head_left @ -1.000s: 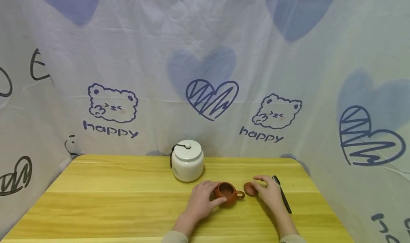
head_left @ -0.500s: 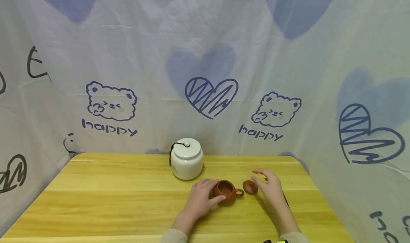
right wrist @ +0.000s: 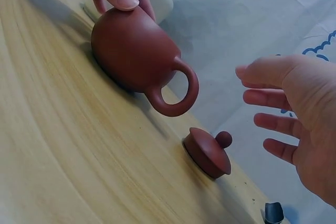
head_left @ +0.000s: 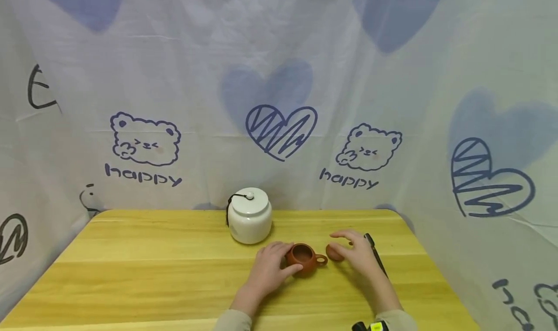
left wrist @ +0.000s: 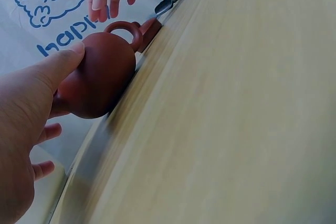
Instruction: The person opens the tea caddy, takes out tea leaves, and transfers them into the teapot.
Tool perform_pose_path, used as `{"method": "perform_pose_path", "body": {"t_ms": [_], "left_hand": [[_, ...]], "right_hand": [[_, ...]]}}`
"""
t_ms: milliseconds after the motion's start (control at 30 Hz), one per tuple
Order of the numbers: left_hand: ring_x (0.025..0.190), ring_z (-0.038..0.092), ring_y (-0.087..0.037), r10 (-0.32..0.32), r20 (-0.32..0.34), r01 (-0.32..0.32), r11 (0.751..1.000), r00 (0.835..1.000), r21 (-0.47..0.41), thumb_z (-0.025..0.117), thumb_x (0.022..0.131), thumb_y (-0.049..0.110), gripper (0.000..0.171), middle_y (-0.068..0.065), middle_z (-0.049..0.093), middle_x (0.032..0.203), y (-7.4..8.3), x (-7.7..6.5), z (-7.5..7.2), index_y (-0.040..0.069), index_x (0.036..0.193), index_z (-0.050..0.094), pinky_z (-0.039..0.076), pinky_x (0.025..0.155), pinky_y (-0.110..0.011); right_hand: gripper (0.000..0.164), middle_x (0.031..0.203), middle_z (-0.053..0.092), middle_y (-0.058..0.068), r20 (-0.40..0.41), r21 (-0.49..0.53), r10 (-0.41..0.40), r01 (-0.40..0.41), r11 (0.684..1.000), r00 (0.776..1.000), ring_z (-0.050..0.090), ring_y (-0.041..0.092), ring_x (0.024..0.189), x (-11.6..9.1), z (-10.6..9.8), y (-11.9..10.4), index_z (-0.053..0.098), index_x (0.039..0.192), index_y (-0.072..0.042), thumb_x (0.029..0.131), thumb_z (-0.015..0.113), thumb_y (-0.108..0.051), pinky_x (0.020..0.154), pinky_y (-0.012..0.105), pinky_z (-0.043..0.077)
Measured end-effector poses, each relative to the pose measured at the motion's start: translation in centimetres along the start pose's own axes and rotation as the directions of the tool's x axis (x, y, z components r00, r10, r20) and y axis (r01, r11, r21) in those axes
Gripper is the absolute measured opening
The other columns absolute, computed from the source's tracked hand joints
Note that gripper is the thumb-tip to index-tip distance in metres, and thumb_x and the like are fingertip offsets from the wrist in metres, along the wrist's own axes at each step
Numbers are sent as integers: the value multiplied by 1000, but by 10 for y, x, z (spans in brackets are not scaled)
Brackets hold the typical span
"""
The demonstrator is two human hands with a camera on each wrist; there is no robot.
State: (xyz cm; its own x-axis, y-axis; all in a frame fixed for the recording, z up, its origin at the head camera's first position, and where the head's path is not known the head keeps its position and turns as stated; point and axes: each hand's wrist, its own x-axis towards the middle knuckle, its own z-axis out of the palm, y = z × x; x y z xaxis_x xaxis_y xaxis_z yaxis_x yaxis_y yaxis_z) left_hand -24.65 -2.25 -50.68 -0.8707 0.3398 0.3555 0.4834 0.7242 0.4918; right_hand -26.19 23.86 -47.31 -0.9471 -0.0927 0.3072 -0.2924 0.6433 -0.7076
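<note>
A reddish-brown teapot (head_left: 310, 268) stands upright on the table, just right of centre in the lower part of the head view, its round mouth uncovered. The left hand (head_left: 271, 267) grips its body between thumb and fingers. The left wrist view shows the thumb pressed on the pot's side and a short stub below it that may be the spout, though the hand covers much of it. The ring handle (right wrist: 193, 86) points to the right in the head view.

Just beyond the handle lies the lid (head_left: 334, 252). From above, the right hand (head_left: 360, 254) seems to touch it; the right wrist view shows a gap, with the fingers loosely spread, holding nothing, and the lid resting on the wood, its ball knob (right wrist: 224, 139) bare.

To the right, a slim dark tool (head_left: 377, 256) lies partly behind the right hand; only the left wrist view shows its scoop-like tip (left wrist: 164, 7).

Farther back, near the middle of the head view, stands a lidded white jar (head_left: 250, 222) with a black cord (head_left: 228, 210). The yellow wooden table (head_left: 165, 273) meets a pale cloth (head_left: 209, 79) printed with hearts and bears.
</note>
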Motion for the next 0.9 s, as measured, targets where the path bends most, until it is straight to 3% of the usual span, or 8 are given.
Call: {"method": "perform_pose_path", "body": {"t_ms": [333, 600, 700, 900], "left_hand": [[127, 53, -29, 42, -26, -40, 997, 999, 61, 65, 86, 56, 61, -5, 64, 131, -4, 0, -6, 14, 130, 62, 41, 106, -55], [125, 54, -32, 55, -104, -48, 997, 993, 64, 69, 84, 51, 57, -8, 65, 130, -5, 4, -33, 13, 127, 65, 42, 105, -54], [124, 55, -31, 64, -149, -55, 997, 987, 59, 71, 83, 48, 56, -8, 65, 129, -6, 6, -45, 12, 125, 66, 43, 106, -52], [118, 59, -30, 100, -269, -80, 993, 958, 84, 76, 81, 42, 51, -8, 68, 123, -9, 6, -67, 10, 121, 68, 45, 104, -49]], "right_hand": [[29, 120, 68, 5, 86, 21, -24, 23, 1000, 996, 55, 30, 121, 0, 2, 0, 72, 114, -13, 87, 74, -23, 101, 55, 46], [30, 123, 67, 4, 118, -1, -31, 32, 999, 992, 53, 32, 126, 2, 6, -6, 72, 115, -17, 87, 73, -29, 104, 57, 44], [30, 122, 67, 4, 114, -4, -35, 36, 999, 993, 54, 31, 125, 2, 8, -10, 72, 114, -16, 87, 74, -28, 104, 55, 44], [30, 121, 68, 3, 109, -14, -74, 76, 997, 991, 56, 29, 120, 1, 11, -18, 72, 114, -18, 85, 76, -23, 104, 52, 45]]}}
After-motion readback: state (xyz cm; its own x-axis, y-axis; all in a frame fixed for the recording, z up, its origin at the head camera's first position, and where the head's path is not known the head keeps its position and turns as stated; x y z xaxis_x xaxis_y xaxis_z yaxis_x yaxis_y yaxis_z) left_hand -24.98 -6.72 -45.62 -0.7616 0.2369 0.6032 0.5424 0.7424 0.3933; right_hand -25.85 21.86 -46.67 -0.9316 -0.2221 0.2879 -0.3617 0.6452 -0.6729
